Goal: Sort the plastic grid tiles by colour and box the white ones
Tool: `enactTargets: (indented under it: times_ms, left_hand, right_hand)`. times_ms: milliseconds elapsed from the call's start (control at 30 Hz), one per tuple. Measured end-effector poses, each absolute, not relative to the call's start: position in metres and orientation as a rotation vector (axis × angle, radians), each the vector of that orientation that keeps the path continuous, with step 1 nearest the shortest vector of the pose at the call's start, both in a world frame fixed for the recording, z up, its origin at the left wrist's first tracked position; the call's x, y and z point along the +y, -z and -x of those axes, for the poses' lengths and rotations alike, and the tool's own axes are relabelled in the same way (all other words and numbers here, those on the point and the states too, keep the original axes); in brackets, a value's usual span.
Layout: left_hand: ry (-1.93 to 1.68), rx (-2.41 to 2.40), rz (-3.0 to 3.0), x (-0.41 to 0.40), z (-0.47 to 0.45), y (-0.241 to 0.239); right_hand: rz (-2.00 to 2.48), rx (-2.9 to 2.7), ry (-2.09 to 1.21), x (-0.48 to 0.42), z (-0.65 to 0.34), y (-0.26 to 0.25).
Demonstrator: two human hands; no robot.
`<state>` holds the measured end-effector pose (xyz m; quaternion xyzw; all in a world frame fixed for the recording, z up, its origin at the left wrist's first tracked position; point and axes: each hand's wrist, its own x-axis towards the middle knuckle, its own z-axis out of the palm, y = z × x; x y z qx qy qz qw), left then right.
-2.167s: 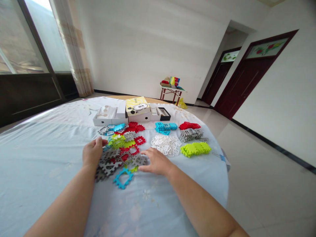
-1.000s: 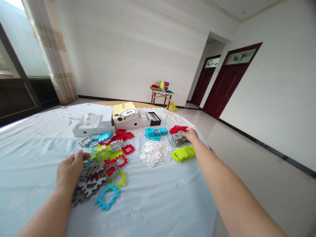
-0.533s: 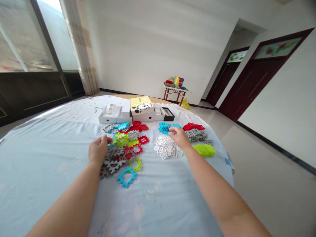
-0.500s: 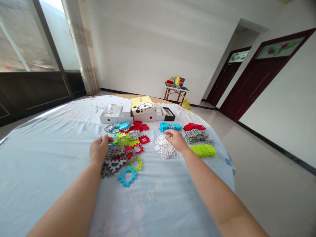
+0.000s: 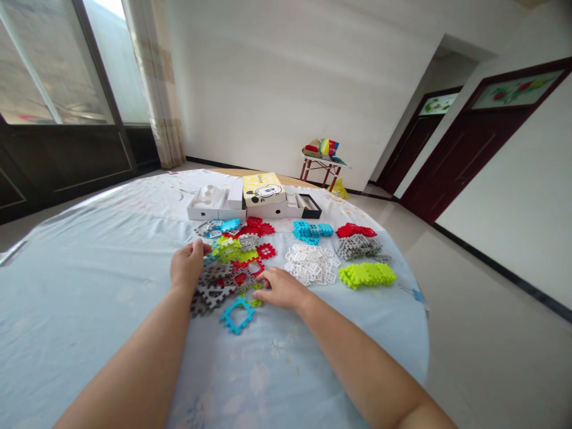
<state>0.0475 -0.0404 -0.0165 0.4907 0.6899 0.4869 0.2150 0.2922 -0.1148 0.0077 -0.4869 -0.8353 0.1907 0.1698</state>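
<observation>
Over the left side of a mixed heap of interlocking building tiles, my left hand [image 5: 187, 266] has its fingers drawn together; what they hold, if anything, is hidden. Lime tiles [image 5: 227, 249], grey tiles [image 5: 217, 295] and red tiles [image 5: 267, 250] lie in this heap. My right hand [image 5: 286, 288] reaches in from the right, thumb and fingers apart, beside a lime frame tile at the heap's near edge. A blue frame tile [image 5: 229, 322] lies closest to me. Small white window pieces [image 5: 311, 264] form a pile beyond my right hand.
Sorted blue tiles [image 5: 308, 231], red tiles [image 5: 355, 230], grey tiles [image 5: 358, 246] and lime tiles [image 5: 367, 275] lie at the right. Open white boxes and a yellow cartoon box [image 5: 264, 187] stand behind. The round table's cloth [image 5: 111, 310] surrounds everything.
My right hand has moved left and nearer, from the white pile to the mixed heap's edge, its fingers now spread. My left hand stays by the heap. The view has shifted slightly.
</observation>
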Motion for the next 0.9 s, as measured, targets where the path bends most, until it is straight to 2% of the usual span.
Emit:
enactTargets:
  times_ms: [133, 300, 500, 700, 900]
  left_hand:
    - [-1.329, 1.927, -1.353, -0.044, -0.049, 0.011]
    - [-1.319, 1.945, -1.364, -0.045, -0.05, 0.009]
    - [-1.312, 1.935, -1.365, -0.043, -0.048, 0.012]
    - [-1.317, 1.923, -1.379, -0.044, -0.049, 0.009]
    - [-1.27, 1.939, -1.382, -0.046, -0.049, 0.005]
  right_hand:
    - [1.405, -2.303, -0.587, -0.117, -0.294, -0.009]
    - [1.327, -2.133, -0.803, -0.116, -0.309, -0.027]
    - [1.272, -2.098, -0.487, -0.109, -0.332, -0.035]
    - [1.243, -2.374, -0.533, -0.111, -0.351, -0.033]
    - [1.328, -2.377, -0.352, -0.114, -0.345, -0.031]
